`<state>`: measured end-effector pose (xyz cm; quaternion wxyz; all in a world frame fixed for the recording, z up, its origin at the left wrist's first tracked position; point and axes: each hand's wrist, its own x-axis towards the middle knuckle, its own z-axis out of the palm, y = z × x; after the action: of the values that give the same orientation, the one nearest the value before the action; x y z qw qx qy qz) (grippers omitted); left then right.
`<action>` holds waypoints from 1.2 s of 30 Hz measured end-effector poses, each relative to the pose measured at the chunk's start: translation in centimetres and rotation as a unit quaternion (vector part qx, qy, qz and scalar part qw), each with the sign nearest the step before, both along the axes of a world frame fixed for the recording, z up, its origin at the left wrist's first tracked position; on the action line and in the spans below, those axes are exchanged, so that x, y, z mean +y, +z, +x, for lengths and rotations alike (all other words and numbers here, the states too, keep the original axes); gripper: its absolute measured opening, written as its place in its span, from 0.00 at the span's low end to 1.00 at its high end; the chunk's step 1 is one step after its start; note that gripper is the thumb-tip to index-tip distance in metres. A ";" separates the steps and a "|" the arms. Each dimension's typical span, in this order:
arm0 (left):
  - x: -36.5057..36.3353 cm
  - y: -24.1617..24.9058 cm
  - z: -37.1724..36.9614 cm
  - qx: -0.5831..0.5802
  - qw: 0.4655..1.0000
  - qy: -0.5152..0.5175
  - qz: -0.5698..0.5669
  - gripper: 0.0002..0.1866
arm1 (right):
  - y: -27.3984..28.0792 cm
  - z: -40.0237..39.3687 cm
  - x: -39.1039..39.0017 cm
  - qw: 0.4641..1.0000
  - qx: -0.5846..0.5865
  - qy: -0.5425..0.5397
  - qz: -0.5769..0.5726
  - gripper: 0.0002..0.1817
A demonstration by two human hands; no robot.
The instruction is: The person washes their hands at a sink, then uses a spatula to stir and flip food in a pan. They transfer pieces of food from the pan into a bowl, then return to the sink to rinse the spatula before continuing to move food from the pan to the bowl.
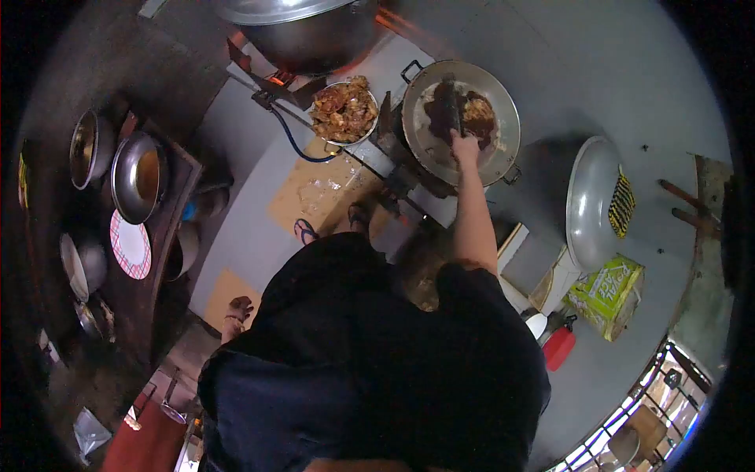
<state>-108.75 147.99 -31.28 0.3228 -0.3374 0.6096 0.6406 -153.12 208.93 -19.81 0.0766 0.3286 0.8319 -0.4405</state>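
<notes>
My right hand (465,148) is closed around the near end of a dark, flat spatula (447,102). The spatula reaches across a wide two-handled metal pan (507,118), over dark brown sauce (439,118) and a lump of browned food (478,110). Left of the pan, a round bowl (343,143) is heaped with glossy browned meat pieces (344,110). My left hand (239,307) hangs low beside my body, its fingers darkly stained and apart, with nothing visible in them.
A large lidded pot (307,39) stands over a glowing burner (279,77), with a hose (291,138) below. Right of the pan are a big metal basin (590,204) and a yellow-green bag (609,295). Metal bowls (138,177) and a checked plate (130,244) sit on the left shelf.
</notes>
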 end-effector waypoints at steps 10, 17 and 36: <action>3.7 4.7 -7.7 -0.121 0.986 0.100 -0.058 0.11 | -6.0 -0.9 7.4 0.963 -0.197 -0.016 0.182 0.17; 7.5 8.4 -9.0 -0.091 0.979 0.024 -0.182 0.09 | -7.8 -1.8 8.1 0.956 -0.208 -0.011 0.207 0.14; 5.1 5.2 -4.2 -0.044 0.980 -0.066 -0.183 0.09 | -7.8 1.7 11.2 0.931 -0.071 -0.193 -0.300 0.11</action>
<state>-112.95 153.06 -26.12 0.3239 -0.3779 0.7223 0.4802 -151.39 220.11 -27.62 0.1437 0.4752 0.5735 -0.6516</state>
